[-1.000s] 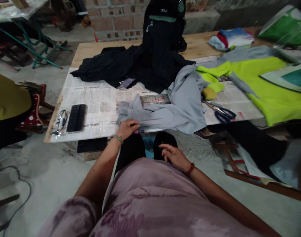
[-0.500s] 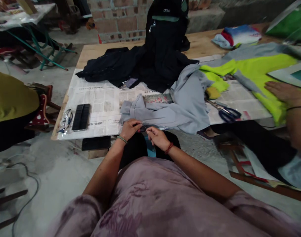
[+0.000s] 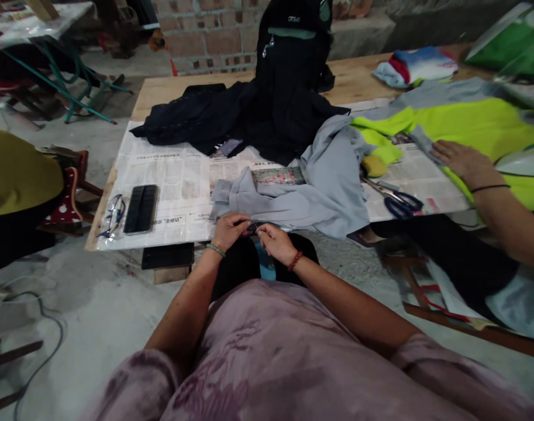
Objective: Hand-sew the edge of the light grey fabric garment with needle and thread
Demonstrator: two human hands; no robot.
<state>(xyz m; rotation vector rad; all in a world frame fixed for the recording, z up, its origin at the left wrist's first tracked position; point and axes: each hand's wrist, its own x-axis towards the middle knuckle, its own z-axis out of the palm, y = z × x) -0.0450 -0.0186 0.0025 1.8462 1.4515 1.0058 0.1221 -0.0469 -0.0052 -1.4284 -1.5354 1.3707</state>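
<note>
At the table's near edge, my left hand (image 3: 229, 231) is closed in a pinch, its fingertips close to the hem of a grey garment (image 3: 284, 202). A short gap to the right, my right hand (image 3: 276, 242) also pinches with thumb and forefinger. A thin, pale line, perhaps a needle or thread, shows between the two sets of fingertips, too fine to make out. The grey garment lies crumpled on newspaper (image 3: 179, 175) just beyond both hands. Dark clothing (image 3: 196, 120) is heaped behind it.
Dark-handled scissors (image 3: 398, 202) and a yellow pad (image 3: 374, 166) lie right of the garment. A black case (image 3: 140, 209) and glasses (image 3: 114, 215) sit left. A black backpack (image 3: 293, 47) stands behind. At right, another person's hand (image 3: 462, 161) rests at yellow-grey cloth (image 3: 468, 120) beside an iron (image 3: 525, 159).
The other person's hand has moved left along the yellow-grey cloth, and the iron has shifted toward the near right. My two hands keep nearly the same pinch and place.
</note>
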